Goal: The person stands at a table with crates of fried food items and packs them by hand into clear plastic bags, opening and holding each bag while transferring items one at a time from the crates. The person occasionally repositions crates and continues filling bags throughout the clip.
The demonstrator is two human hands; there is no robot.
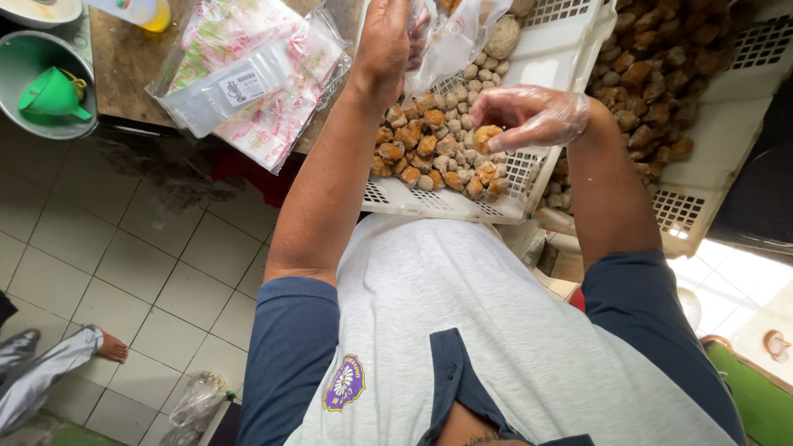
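Below the head camera, two forearms are seen reaching over a white perforated plastic tray (462,202) that is filled with small round orange-brown fried snack balls (429,153). The right hand (529,116), covered by a thin clear plastic glove, is hovering just above the heap, and its grip is closed narrowly round one orange-brown ball (486,135), which is pinched between thumb and fingertips. The left hand (384,41) is raised higher, near the top edge of the view; its grip is closed on the mouth of a clear plastic bag (446,41), which hangs beside it over the tray, with some pieces dimly seen inside.

A second white perforated tray (702,165) is set to the right, touching the first one, and darker brown snack pieces (652,74) are piled in it. To the left of the trays, a stack of clear plastic packets printed in pink and green (248,83) is laid on the brown wooden desk (124,58), partly overhanging its edge. Farther left, a green plastic funnel (51,95) is lying in a round grey-green basin (25,58).

A grey shirt with dark blue sleeves (462,330) fills the lower part of the view. On the pale tiled floor (132,264), another person's bare foot (109,347) is seen at the lower left.
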